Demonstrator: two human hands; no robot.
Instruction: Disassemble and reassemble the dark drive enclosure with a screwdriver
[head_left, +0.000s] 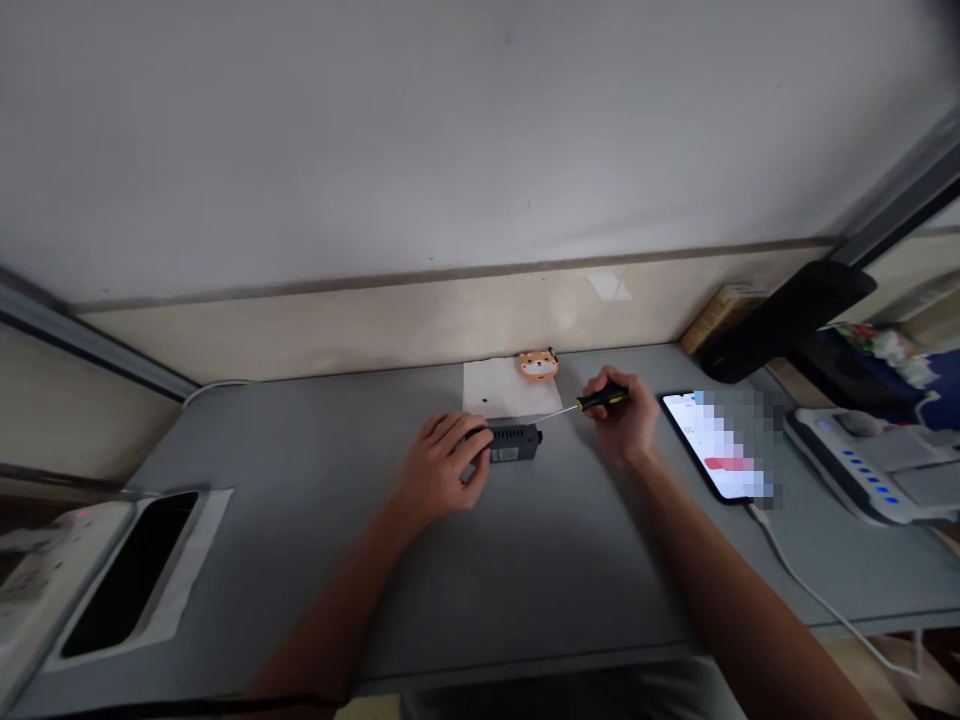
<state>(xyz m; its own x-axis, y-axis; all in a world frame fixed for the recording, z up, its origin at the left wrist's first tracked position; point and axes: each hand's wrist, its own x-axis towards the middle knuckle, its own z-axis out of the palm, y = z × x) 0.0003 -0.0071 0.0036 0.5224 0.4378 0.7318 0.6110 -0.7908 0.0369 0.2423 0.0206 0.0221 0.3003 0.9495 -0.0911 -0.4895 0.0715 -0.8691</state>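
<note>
A small black box-shaped device (514, 441) lies on the grey desk (525, 570), near the middle. My left hand (442, 463) is closed round its left end and holds it down. My right hand (619, 415) grips a screwdriver (600, 400) with a black and yellow handle. Its thin shaft points left and down, with the tip at the right end of the device. Just behind the device lies a white sheet of paper (502, 390) with a tiny dark speck on it.
An orange animal-shaped figure (538, 365) sits at the paper's back edge. A lit phone (716, 445) on a white cable lies to the right, beside a white device with blue lights (862, 465). A black lamp (787, 320) stands back right. A rectangular slot (131, 575) opens at front left.
</note>
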